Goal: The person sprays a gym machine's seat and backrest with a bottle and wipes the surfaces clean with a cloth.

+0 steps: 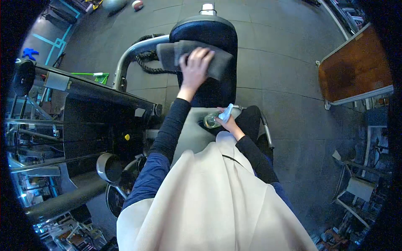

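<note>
My left hand (195, 66) presses a grey cloth (171, 53) flat against the black padded seat (217, 35) of a gym machine; the fingers lie on top of the cloth. My right hand (228, 124) is lower and closer to my body, gripping a clear spray bottle (211, 121) with a pale blue trigger head (226, 112). The bottle lies across the lower part of the pad, over a grey surface. My cream apron and dark sleeves fill the bottom of the view.
The machine's grey curved arm (130, 56) and dark weight stack frame (92, 113) stand to the left. A black coiled cable (147, 62) hangs beside the pad. A brown padded platform (355, 67) sits right. Balls (137, 5) lie on the far floor.
</note>
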Action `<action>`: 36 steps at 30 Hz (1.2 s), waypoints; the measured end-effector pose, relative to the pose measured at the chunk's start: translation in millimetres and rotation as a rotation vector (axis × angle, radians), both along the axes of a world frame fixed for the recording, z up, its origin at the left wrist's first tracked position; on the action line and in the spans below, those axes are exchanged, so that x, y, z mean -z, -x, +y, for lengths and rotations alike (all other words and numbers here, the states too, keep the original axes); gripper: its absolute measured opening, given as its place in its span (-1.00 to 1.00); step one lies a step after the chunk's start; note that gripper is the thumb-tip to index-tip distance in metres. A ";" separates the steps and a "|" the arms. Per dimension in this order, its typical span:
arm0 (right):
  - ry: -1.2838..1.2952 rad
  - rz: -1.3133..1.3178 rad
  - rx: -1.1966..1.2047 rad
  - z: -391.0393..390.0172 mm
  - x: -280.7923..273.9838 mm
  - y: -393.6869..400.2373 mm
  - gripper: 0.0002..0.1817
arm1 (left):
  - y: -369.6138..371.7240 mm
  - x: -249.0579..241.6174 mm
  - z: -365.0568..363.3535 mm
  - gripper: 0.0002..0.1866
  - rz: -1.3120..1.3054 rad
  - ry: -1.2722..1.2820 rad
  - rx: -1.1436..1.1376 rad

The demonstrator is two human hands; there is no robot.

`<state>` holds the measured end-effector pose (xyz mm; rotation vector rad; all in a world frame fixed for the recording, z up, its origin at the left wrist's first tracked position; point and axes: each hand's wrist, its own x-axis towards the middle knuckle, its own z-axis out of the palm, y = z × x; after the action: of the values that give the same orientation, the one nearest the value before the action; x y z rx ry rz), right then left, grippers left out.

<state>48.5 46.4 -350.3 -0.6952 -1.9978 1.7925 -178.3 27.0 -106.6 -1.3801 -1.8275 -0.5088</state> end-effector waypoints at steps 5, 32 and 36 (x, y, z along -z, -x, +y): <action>-0.040 -0.035 0.011 -0.5 -4.8 2.8 -0.31 | 25.0 -10.4 -21.2 -0.36 -0.205 -0.232 -0.046; 0.017 -0.099 0.038 2.6 -26.1 6.3 -0.53 | 63.2 -24.7 -31.1 -0.33 -0.662 -0.562 -0.012; 0.059 -0.065 0.051 2.8 -9.3 4.5 -0.55 | 39.3 -38.2 -15.9 -0.28 -0.417 -0.475 -0.269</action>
<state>44.0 49.2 -341.0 -0.8255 -1.9566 1.8273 -217.5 11.1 -68.4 -0.7306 -2.0020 -1.0646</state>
